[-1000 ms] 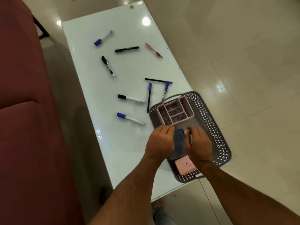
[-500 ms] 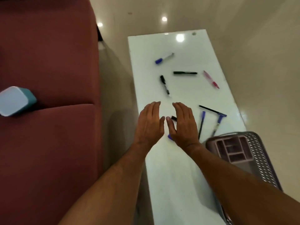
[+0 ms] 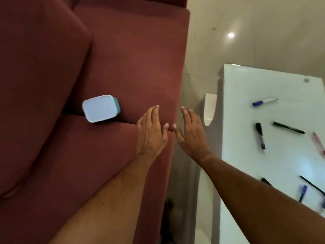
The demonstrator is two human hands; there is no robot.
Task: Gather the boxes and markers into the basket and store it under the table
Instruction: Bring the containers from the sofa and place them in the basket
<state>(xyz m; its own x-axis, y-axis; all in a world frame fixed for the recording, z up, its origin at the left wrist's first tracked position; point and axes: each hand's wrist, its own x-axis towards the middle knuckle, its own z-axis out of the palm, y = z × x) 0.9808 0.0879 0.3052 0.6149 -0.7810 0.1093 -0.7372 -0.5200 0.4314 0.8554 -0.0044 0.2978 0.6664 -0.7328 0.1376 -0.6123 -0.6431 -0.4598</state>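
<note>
A small teal box with a pale blue lid (image 3: 100, 108) lies on its side in the seam of the maroon sofa (image 3: 123, 59). My left hand (image 3: 151, 131) hovers flat and empty over the sofa seat, a short way right of the box. My right hand (image 3: 191, 132) is beside it, fingers stretched, over the gap between sofa and table. On the white table (image 3: 284, 161) at the right lie several markers: a blue-capped one (image 3: 264, 101), a green one (image 3: 288, 127), a black one (image 3: 260, 136). The basket is out of view.
A narrow strip of tiled floor (image 3: 197, 76) separates the sofa from the table. More pens (image 3: 302, 192) lie near the table's right edge, partly cut off. A pink pen (image 3: 318, 143) is blurred at the frame's edge.
The view has swung left from the basket and table to the sofa. Both hands let go of the dark item in the basket and moved left, now empty and flat near the teal box.
</note>
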